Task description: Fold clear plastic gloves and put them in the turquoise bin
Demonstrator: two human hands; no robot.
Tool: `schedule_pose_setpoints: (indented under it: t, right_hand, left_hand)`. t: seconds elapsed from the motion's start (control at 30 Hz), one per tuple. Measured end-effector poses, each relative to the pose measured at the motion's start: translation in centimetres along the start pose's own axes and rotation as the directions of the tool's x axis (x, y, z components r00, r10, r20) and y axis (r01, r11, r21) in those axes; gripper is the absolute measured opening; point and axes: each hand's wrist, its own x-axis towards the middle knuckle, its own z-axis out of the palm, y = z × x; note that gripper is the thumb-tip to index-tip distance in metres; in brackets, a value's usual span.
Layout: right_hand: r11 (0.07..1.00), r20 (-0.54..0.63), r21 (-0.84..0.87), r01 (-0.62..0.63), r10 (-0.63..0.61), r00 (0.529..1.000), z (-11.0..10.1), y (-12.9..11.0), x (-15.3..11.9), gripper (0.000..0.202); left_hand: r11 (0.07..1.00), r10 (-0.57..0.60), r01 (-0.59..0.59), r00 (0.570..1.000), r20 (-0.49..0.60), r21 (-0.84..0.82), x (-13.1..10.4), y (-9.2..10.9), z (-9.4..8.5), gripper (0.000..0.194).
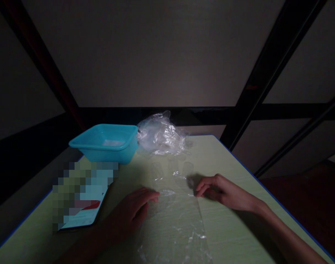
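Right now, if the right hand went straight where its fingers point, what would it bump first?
The right hand would probably meet the flat clear plastic bag first; its edge lies beside the fingers, though I can't tell if they touch.

Single head-worn view, forward and down across the table [225,157] from close by

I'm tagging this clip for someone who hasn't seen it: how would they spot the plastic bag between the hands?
On the pale table, look between the left hand and the right hand. The clear plastic bag lies spread there, running to the picture's bottom edge. It is flat, unlike the crumpled plastic heap beside the blue basin.
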Motion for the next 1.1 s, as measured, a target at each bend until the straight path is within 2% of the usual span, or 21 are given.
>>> schedule_pose_setpoints:
  t: [0.13, 0.27, 0.37, 0.5, 0.57, 0.8, 0.93, 1.1]
  right_hand:
    - [0.998, -0.020, -0.041, 0.037, -0.038, 0.999, -0.1, -0.1, 0.0, 0.024]
    - [0.975, -0.028, -0.178, 0.136, -0.143, 0.989, 0.4, -0.9, -0.1, 0.018]
    - [0.937, 0.105, -0.255, 0.240, -0.220, 0.970, 1.3, -1.8, -0.4, 0.010]
    - [0.865, 0.345, -0.302, 0.401, -0.293, 0.892, 2.9, -2.9, -1.1, 0.013]
    - [0.833, 0.404, -0.330, 0.443, -0.300, 0.864, 3.5, -3.2, -1.4, 0.015]
    - [0.835, 0.375, -0.351, 0.424, -0.290, 0.881, 4.9, -1.7, -2.1, 0.004]
    - [0.847, 0.338, -0.337, 0.411, -0.299, 0.893, 5.1, -1.5, -1.8, 0.008]
    - [0.857, 0.409, -0.274, 0.436, -0.306, 0.860, 4.3, -2.3, -0.4, 0.020]
  left_hand:
    - [1.000, 0.020, -0.020, 1.000, -0.004, 0.003, -0.1, -0.1, 0.0, 0.036]
    - [1.000, 0.020, -0.020, 1.000, -0.007, 0.007, -0.1, -0.1, 0.0, 0.037]
    - [1.000, 0.011, -0.011, 1.000, -0.012, -0.008, 0.0, -0.1, 0.0, 0.036]
    - [0.998, -0.052, 0.050, 0.998, -0.040, -0.041, -0.1, 0.0, 0.0, 0.033]
    - [0.994, -0.095, 0.093, 0.995, -0.036, -0.050, -0.1, 0.0, 0.0, 0.031]
    - [0.990, -0.134, 0.133, 0.990, -0.030, -0.053, 0.0, -0.1, 0.1, 0.035]
    - [0.986, -0.152, 0.150, 0.988, -0.015, -0.075, -0.1, -0.3, 0.3, 0.036]
    - [0.975, -0.200, 0.200, 0.980, 0.017, -0.094, 0.0, -0.3, 0.3, 0.035]
